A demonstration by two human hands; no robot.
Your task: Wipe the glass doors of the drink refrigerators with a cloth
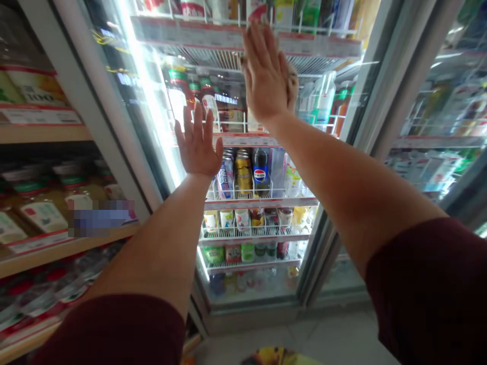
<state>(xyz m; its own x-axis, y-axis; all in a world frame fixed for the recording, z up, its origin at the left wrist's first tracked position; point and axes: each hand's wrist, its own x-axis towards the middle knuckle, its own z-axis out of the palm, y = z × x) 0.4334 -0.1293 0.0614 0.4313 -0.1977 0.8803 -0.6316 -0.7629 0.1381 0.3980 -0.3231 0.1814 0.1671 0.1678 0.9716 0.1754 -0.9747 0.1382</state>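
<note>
A glass refrigerator door [228, 294] stands in front of me, with lit shelves of drinks behind it. My left hand [200, 147] is raised at the door's left half, palm toward the glass and fingers spread, holding nothing. Higher up and to the right, my right hand [264, 76] lies flat over a beige-brown cloth [292, 85] at the glass. Only the cloth's edges show around the palm and fingers; the rest is hidden under the hand. Behind the glass between my arms are a gold can [243, 172] and a dark bottle with a blue label [261, 172].
To the left, wooden shelves [110, 230] carry several bottles and packages. The metal door frame [335, 203] runs down the right side, beside another glass-fronted cooler [426, 152]. Below is a pale floor [342, 334] with a yellow patterned round thing [281, 356] at the bottom edge.
</note>
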